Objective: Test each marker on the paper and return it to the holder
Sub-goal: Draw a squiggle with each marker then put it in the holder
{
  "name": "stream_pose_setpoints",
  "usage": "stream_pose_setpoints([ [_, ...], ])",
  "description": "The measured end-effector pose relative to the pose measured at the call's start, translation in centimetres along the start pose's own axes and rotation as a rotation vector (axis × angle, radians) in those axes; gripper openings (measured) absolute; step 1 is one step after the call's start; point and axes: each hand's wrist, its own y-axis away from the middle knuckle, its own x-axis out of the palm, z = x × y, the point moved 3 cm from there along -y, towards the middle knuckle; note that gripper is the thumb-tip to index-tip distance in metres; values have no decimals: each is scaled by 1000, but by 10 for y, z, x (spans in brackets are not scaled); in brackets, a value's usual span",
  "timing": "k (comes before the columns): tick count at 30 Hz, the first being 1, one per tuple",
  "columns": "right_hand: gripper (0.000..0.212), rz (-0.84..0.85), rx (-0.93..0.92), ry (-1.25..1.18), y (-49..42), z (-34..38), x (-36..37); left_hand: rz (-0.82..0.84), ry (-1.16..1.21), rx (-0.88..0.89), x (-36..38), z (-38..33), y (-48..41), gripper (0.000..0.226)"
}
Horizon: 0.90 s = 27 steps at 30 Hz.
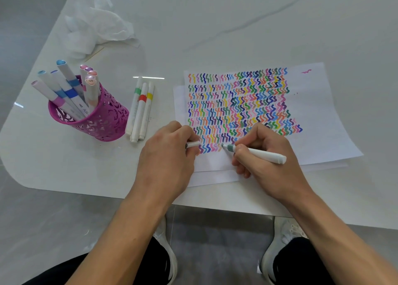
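My right hand (265, 155) grips a white marker (258, 153) with a grey-green collar, its tip touching the paper (312, 121) at the end of the lowest row of coloured squiggles. My left hand (168, 155) rests on the paper's left edge and holds the marker's white cap (193, 144) in curled fingers. A magenta cut-out holder (101, 118) stands at the left with several white markers leaning in it. Three more markers (140, 110), banded green, red and yellow, lie side by side between holder and paper.
A crumpled white tissue (97, 26) lies at the back left of the white table (215, 26). The table's near edge runs just under my wrists; my knees and white shoes show below it on a grey floor.
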Motion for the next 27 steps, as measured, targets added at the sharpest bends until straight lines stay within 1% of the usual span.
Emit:
stream_pose_setpoints([
  [4, 20, 2, -4, 25, -1, 1, 1, -2, 8, -22, 0, 0, 0, 19],
  [10, 20, -39, -9, 55, 0, 1, 0, -16, 1, -26, 1, 1, 0, 20],
  [17, 22, -80, -9, 80, -1, -1, -1, -23, 4, -39, 2, 1, -1, 16],
  [24, 22, -73, 2, 101, -2, 0, 1, -7, 4, -53, 2, -1, -1, 19],
  [27, 19, -47, 2, 141, 0, 1, 2, -3, 7, -56, 2, -1, -1, 19],
])
